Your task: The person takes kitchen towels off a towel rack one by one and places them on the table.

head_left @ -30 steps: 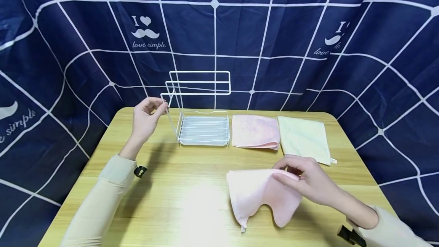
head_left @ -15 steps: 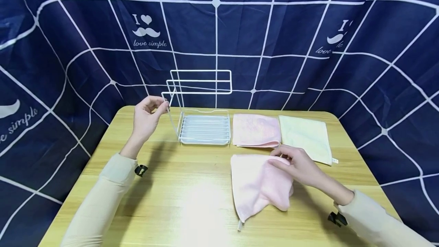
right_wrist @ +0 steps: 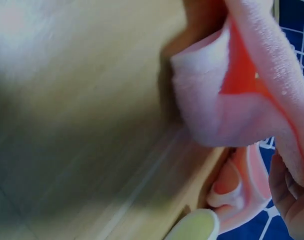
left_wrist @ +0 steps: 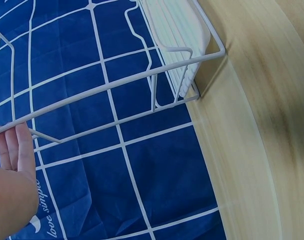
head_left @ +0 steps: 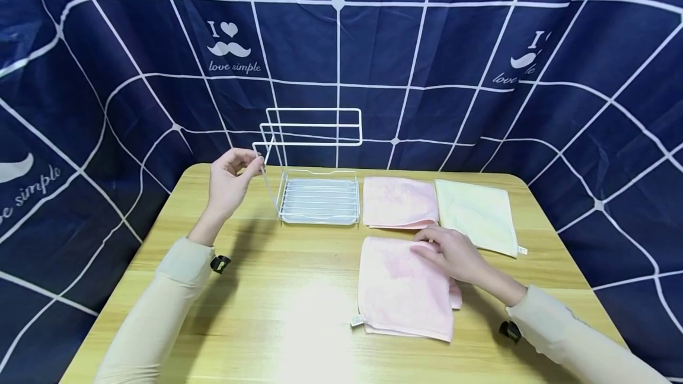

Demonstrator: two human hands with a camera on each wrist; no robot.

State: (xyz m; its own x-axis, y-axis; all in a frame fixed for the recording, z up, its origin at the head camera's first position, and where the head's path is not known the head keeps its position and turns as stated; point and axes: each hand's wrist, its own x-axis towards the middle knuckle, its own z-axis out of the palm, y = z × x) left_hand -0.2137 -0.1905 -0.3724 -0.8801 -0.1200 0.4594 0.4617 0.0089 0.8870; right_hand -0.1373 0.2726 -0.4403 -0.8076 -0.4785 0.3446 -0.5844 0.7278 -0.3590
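Observation:
At the table's back left, my left hand (head_left: 226, 179) grips the front upright of a white wire rack (head_left: 306, 144), just below its top bars. The left wrist view shows that hand's fingers (left_wrist: 24, 145) against the rack's long bar (left_wrist: 94, 94). A pink towel (head_left: 405, 295), folded, hangs from my right hand (head_left: 453, 256), which pinches its upper edge. Its white tag (head_left: 357, 320) sticks out at the lower left. In the right wrist view the towel (right_wrist: 202, 107) droops in a loop close to the tabletop; that hand (right_wrist: 294, 205) shows only partly.
A white slatted tray (head_left: 319, 200) forms the rack's base. Right of it lie a folded pink towel (head_left: 399, 201) and a folded pale yellow towel (head_left: 475, 212) with a tag. The wooden table (head_left: 267, 289) meets a dark blue gridded curtain (head_left: 299, 46) behind.
My right hand has moved left and slightly away from me with the pink towel. The towel now hangs flatter, its lower edge less bunched. My left hand stays on the rack.

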